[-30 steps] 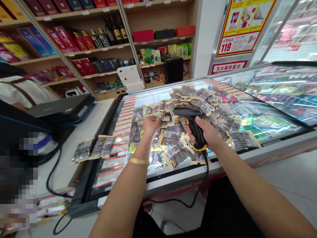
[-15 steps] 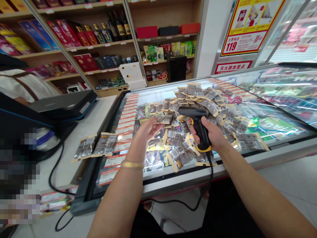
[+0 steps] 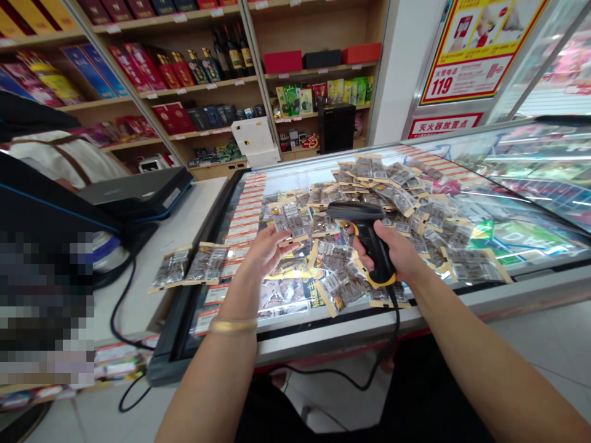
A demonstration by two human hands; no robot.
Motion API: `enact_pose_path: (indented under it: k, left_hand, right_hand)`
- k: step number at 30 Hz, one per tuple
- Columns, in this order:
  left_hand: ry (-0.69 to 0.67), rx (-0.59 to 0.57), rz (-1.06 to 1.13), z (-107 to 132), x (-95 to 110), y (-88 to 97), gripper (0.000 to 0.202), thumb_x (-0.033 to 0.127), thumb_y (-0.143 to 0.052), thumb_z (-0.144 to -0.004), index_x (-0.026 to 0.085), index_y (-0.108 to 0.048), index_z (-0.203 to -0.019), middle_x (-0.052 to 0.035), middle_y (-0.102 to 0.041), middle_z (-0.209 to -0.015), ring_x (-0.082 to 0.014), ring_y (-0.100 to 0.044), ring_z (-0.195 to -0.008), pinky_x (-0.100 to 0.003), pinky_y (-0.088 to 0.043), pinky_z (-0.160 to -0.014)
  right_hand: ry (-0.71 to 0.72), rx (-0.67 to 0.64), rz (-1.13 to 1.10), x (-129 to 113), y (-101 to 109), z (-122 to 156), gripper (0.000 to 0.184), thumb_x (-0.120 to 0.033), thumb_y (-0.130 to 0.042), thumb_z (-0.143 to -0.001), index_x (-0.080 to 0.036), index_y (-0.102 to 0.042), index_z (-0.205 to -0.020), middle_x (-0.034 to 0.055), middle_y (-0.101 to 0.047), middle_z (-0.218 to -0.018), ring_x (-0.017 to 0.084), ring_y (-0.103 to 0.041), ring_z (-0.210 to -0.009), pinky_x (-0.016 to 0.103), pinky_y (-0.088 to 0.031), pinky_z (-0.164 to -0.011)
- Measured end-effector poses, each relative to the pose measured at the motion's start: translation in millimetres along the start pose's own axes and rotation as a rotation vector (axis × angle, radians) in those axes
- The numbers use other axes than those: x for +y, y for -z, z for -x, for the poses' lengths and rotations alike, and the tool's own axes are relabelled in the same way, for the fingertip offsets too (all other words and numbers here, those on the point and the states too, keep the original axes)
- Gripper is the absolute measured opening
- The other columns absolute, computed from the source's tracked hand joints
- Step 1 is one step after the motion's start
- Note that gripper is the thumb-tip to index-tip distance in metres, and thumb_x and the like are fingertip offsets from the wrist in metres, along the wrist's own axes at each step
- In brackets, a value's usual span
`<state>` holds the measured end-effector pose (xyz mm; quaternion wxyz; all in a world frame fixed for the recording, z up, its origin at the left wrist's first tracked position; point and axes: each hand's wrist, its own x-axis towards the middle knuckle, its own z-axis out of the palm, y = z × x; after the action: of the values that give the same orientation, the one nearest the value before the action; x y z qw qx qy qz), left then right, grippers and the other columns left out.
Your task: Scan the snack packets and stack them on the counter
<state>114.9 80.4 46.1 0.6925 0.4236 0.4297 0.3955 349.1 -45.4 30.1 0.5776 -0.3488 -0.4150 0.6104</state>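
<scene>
My right hand (image 3: pixel 399 253) grips the handle of a black barcode scanner (image 3: pixel 362 231) with a yellow band, its head pointing left. My left hand (image 3: pixel 263 251) holds a small clear packet (image 3: pixel 289 224) with a tan edge up in front of the scanner head. Both hands hover over a big pile of the same packets (image 3: pixel 397 203) spread on the glass lid of a chest freezer (image 3: pixel 508 224). Two more packets (image 3: pixel 191 266) lie apart at the left, on the white counter edge.
A white counter (image 3: pixel 180 234) at left carries a dark till screen (image 3: pixel 138 194) and cables. Another person in a white top (image 3: pixel 55 160) stands behind it. Shelves of boxed goods and bottles (image 3: pixel 194 67) line the back wall. The scanner cable (image 3: pixel 351 369) hangs below the freezer.
My left hand picked one packet out of the pile and lifted it back in front of the scanner. My view drifted slightly left; the right hand kept its grip.
</scene>
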Motion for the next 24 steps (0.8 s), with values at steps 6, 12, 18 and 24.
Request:
enact_pose_path:
  k: [6, 12, 18, 24]
  left_hand:
    - [-0.165, -0.002, 0.109, -19, -20, -3.2, 0.016, 0.019, -0.070, -0.082, 0.016, -0.070, -0.098, -0.0088, -0.077, -0.106, -0.0256, -0.070, -0.115, -0.054, -0.055, -0.106]
    - [-0.243, -0.007, 0.104, -26, -26, -3.0, 0.018, 0.024, -0.072, -0.083, 0.016, -0.070, -0.099, -0.0103, -0.076, -0.111, -0.0277, -0.068, -0.120, -0.055, -0.056, -0.105]
    - [-0.241, -0.011, 0.095, -20, -22, -4.6, 0.021, 0.026, -0.076, -0.081, 0.015, -0.070, -0.097, -0.0106, -0.075, -0.114, -0.0266, -0.069, -0.117, -0.054, -0.057, -0.103]
    - [-0.247, -0.041, 0.098, -16, -21, -5.5, 0.020, 0.027, -0.073, -0.084, 0.017, -0.071, -0.101, -0.0084, -0.077, -0.107, -0.0241, -0.073, -0.107, -0.050, -0.058, -0.101]
  right_hand:
    - [-0.077, -0.059, 0.070, 4, -3, 1, 0.061, -0.070, -0.070, -0.081, -0.015, -0.064, -0.108, 0.0012, -0.061, -0.072, 0.010, -0.051, -0.047, 0.022, -0.041, -0.043]
    - [-0.094, -0.036, 0.103, 4, -4, 1, 0.063, -0.072, -0.072, -0.079, -0.015, -0.065, -0.104, 0.0012, -0.062, -0.069, 0.010, -0.051, -0.045, 0.023, -0.042, -0.042]
    - [-0.117, 0.012, 0.114, 1, -12, 0, 0.067, -0.075, -0.076, -0.070, -0.015, -0.063, -0.097, 0.0001, -0.059, -0.065, 0.009, -0.048, -0.042, 0.023, -0.040, -0.040]
    - [-0.136, 0.010, 0.111, 0, -15, 0, 0.068, -0.075, -0.078, -0.067, -0.016, -0.061, -0.097, -0.0005, -0.058, -0.064, 0.010, -0.048, -0.043, 0.023, -0.040, -0.040]
